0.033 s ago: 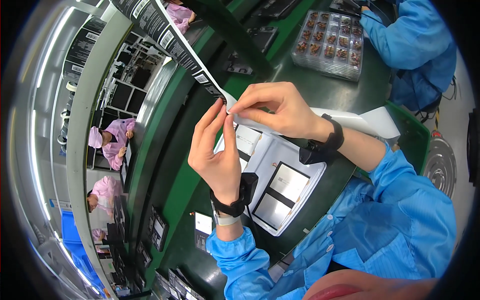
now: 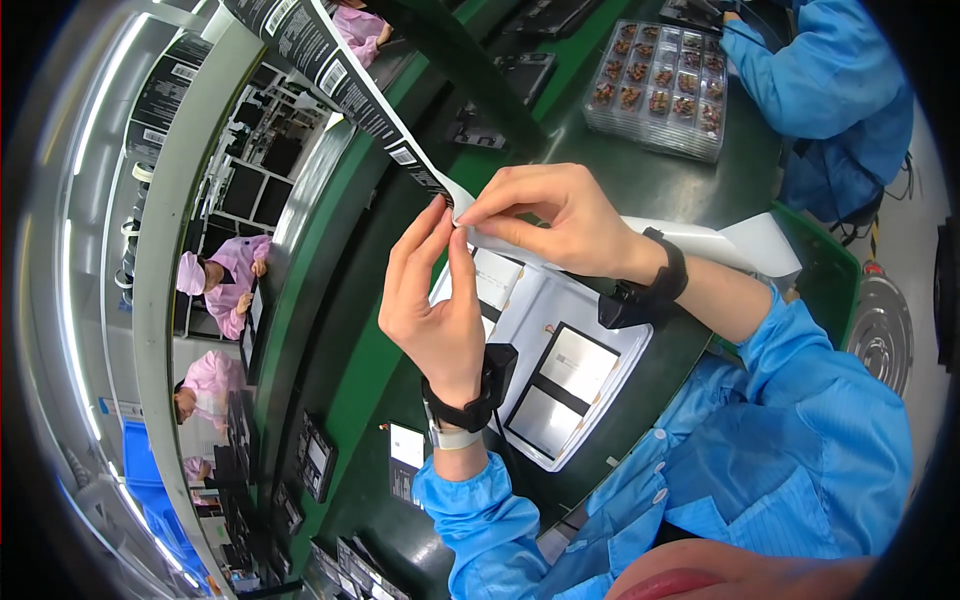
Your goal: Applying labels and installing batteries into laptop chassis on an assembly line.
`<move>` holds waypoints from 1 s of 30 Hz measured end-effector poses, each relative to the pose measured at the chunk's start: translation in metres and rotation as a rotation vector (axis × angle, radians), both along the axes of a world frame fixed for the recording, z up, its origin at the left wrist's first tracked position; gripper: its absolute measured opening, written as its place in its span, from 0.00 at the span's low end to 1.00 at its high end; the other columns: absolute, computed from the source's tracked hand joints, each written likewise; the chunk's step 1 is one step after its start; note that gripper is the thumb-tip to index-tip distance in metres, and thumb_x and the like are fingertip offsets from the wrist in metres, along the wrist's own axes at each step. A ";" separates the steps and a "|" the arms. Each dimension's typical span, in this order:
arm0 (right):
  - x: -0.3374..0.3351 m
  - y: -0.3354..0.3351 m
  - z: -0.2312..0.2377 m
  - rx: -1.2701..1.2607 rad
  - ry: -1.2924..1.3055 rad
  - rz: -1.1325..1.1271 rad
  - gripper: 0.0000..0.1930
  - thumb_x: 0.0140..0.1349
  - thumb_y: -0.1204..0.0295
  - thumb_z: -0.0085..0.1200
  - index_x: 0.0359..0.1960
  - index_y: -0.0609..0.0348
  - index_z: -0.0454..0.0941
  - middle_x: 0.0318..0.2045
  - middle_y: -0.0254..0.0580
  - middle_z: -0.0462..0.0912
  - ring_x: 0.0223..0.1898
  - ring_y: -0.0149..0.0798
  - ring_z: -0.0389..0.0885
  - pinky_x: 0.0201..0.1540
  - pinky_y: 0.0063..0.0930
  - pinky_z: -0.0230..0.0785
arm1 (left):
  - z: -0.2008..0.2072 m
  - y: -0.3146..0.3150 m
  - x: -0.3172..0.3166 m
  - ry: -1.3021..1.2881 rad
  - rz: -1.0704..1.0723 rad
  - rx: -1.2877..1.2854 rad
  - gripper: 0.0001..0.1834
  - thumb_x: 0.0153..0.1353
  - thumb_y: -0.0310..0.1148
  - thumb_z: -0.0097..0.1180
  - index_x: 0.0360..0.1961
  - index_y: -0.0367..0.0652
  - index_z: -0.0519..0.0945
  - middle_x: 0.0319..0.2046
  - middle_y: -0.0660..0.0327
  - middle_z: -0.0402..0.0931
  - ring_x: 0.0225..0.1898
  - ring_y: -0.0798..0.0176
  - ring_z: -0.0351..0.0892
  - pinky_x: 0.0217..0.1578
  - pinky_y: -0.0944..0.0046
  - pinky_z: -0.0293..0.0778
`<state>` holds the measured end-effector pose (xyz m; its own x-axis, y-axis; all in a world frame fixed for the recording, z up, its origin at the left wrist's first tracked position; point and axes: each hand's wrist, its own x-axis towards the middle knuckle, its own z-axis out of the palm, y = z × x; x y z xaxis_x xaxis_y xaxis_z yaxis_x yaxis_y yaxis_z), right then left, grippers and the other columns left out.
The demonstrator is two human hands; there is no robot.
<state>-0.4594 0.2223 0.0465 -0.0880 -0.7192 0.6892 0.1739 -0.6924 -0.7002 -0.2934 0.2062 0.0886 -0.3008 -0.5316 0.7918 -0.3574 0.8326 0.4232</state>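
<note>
A long strip of black printed labels [image 2: 345, 85] on white backing paper slants down from the upper left to my hands. My left hand [image 2: 432, 310] is closed, its fingertips pinching the strip's lower end, at the edge of a black label. Right beside it, my right hand [image 2: 560, 215] pinches the white backing paper [image 2: 459, 198] where it bends. Past my right wrist, a loose length of the backing [image 2: 745, 245] runs out to the right. Below my hands lies a white plastic tray [image 2: 625, 368] holding flat black-and-silver packs [image 2: 580, 362], partly hidden by my hands and wrists.
Stacked clear compartment trays [image 2: 655, 90] of small coppery parts stand at the far right, near a co-worker's blue sleeve [image 2: 810, 70]. Another flat pack [image 2: 406, 450] lies left of my left wrist. Black devices [image 2: 316, 457] line the green bench. A green bin [image 2: 825, 250] is at right.
</note>
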 end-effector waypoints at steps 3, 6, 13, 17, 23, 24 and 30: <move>0.000 0.002 0.002 -0.030 0.041 -0.062 0.09 0.65 0.84 0.60 0.45 0.67 0.86 0.40 0.43 0.87 0.41 0.32 0.86 0.45 0.23 0.79 | 0.001 0.001 -0.003 -0.045 0.034 -0.046 0.08 0.68 0.19 0.60 0.45 0.31 0.86 0.50 0.50 0.85 0.51 0.60 0.85 0.52 0.63 0.80; -0.001 0.005 0.003 -0.036 0.070 -0.115 0.09 0.64 0.84 0.61 0.44 0.66 0.87 0.38 0.43 0.87 0.39 0.32 0.86 0.43 0.24 0.78 | -0.008 -0.010 -0.003 0.061 0.017 -0.014 0.08 0.70 0.22 0.58 0.47 0.31 0.85 0.45 0.52 0.86 0.47 0.63 0.86 0.47 0.65 0.81; -0.016 -0.005 -0.001 -0.049 0.245 -0.617 0.07 0.59 0.82 0.58 0.39 0.65 0.84 0.35 0.46 0.86 0.33 0.38 0.88 0.38 0.28 0.80 | -0.009 -0.069 0.058 0.606 -0.051 0.526 0.13 0.75 0.32 0.55 0.51 0.31 0.78 0.38 0.54 0.84 0.36 0.61 0.87 0.35 0.69 0.78; -0.053 -0.014 -0.014 -0.008 0.373 -0.956 0.12 0.56 0.82 0.59 0.43 0.63 0.83 0.39 0.46 0.86 0.39 0.43 0.86 0.44 0.31 0.79 | -0.012 -0.062 0.093 0.547 0.046 0.415 0.13 0.77 0.31 0.51 0.52 0.30 0.74 0.42 0.49 0.83 0.44 0.53 0.89 0.39 0.66 0.84; -0.023 0.018 0.015 -0.481 0.634 -0.963 0.17 0.55 0.83 0.60 0.47 0.60 0.83 0.44 0.42 0.84 0.41 0.45 0.83 0.45 0.32 0.76 | -0.040 0.013 0.115 -0.223 0.041 -0.085 0.09 0.66 0.13 0.53 0.45 0.31 0.81 0.50 0.44 0.84 0.49 0.53 0.86 0.47 0.59 0.83; -0.006 0.025 0.013 -0.362 0.707 -0.698 0.14 0.57 0.81 0.61 0.46 0.62 0.83 0.42 0.42 0.84 0.39 0.43 0.83 0.44 0.32 0.76 | -0.043 0.027 0.116 -0.293 -0.029 -0.077 0.12 0.60 0.11 0.56 0.43 0.33 0.82 0.50 0.45 0.85 0.50 0.50 0.87 0.49 0.59 0.82; 0.019 0.014 -0.003 0.320 0.755 0.119 0.10 0.65 0.70 0.64 0.41 0.65 0.84 0.36 0.43 0.86 0.34 0.35 0.85 0.40 0.27 0.78 | -0.059 0.045 0.138 -0.459 -0.339 0.002 0.24 0.48 0.12 0.64 0.50 0.34 0.82 0.55 0.43 0.82 0.53 0.43 0.85 0.49 0.55 0.84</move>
